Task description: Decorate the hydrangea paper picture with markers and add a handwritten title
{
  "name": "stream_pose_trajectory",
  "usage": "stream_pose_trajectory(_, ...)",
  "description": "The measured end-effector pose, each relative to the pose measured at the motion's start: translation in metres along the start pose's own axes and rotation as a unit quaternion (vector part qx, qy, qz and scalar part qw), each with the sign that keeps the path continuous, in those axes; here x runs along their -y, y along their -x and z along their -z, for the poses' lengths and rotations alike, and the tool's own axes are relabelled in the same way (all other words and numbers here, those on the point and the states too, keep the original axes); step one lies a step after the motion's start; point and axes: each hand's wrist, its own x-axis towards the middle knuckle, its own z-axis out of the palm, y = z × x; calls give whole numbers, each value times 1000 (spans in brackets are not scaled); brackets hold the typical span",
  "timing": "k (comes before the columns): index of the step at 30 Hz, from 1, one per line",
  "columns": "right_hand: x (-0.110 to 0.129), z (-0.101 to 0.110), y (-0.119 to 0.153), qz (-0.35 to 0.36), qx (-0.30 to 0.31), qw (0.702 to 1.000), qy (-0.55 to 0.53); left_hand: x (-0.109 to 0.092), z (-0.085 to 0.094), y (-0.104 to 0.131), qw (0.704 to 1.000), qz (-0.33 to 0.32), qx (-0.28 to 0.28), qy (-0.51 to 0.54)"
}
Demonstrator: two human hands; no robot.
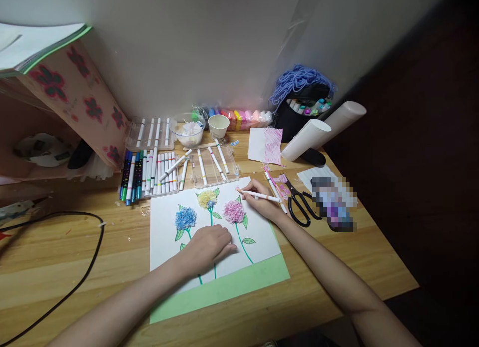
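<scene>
Currently pinching a slim white marker with an orange band (262, 195) between the thumb and fingers of the right hand (264, 207), with its tip at a small pink mark (237, 187) near the top right of a large white paper sheet (162, 259) – too small to tell touching from hovering. Resting the left hand (210, 243) lower on the same sheet, over two drawn green stems, with fingers close together and loosely bent; unable to tell clenched from flat, with the palm hidden. Surrounded on the paper by a fluffy blue flower head (186, 218), a fluffy yellow flower head (205, 199) and, just below the marker's tip, a fluffy pink flower head (233, 212). Backed by a pale green sheet (232, 286) on a light brown wooden table (123, 252). Flanked, right of the right hand, by black-handled scissors (297, 199) – and farther back by a white paper cup (218, 126)
</scene>
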Motion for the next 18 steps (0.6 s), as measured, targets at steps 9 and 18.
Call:
stream_pose_trajectory(9,-4,0,-1,7,-3,1000,6,0,-1,0,1000,-4,-5,-5)
stream_pose_trajectory(18,0,0,0,9,8,1000,-18,-2,3,0,1000,-11,-12,1)
